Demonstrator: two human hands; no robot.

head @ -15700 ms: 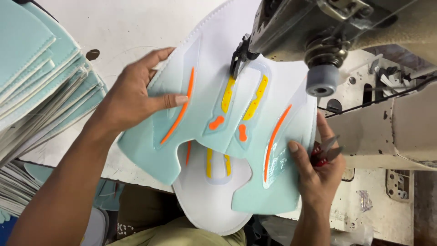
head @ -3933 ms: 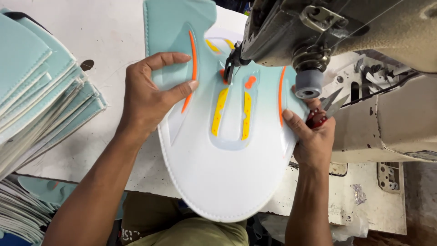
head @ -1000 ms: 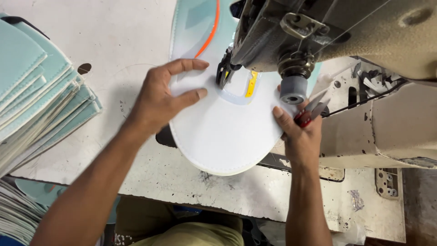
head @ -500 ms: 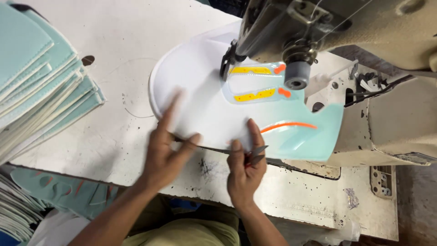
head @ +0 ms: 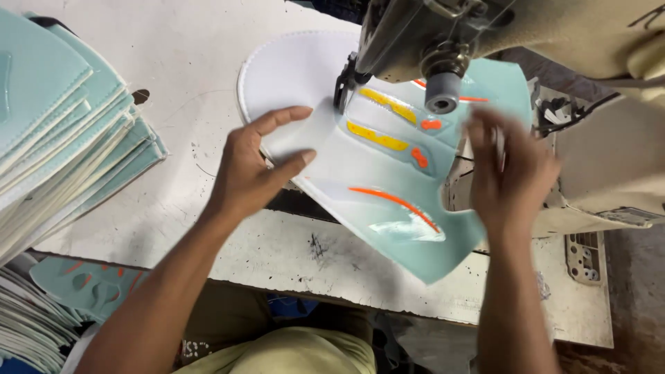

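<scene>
A flat shoe-upper piece (head: 388, 187), white at the far left and pale teal with yellow and orange stripes, lies under the head of a beige sewing machine (head: 554, 34). Its middle sits by the black presser foot (head: 344, 86). My left hand (head: 260, 170) grips the white part between thumb and fingers. My right hand (head: 512, 166) is blurred with motion at the teal right edge of the piece, fingers spread over it. Whether it holds anything cannot be made out.
A tall stack of teal cut pieces (head: 62, 131) stands on the left of the worn white table (head: 173, 69). More pieces are piled below the table edge (head: 28, 325). The machine's grey round knob (head: 442, 93) hangs over the piece.
Both hands have risen from the table's front edge onto the piece. The left now grips its white part and the right has swung to its teal right edge. The piece has turned slightly.
</scene>
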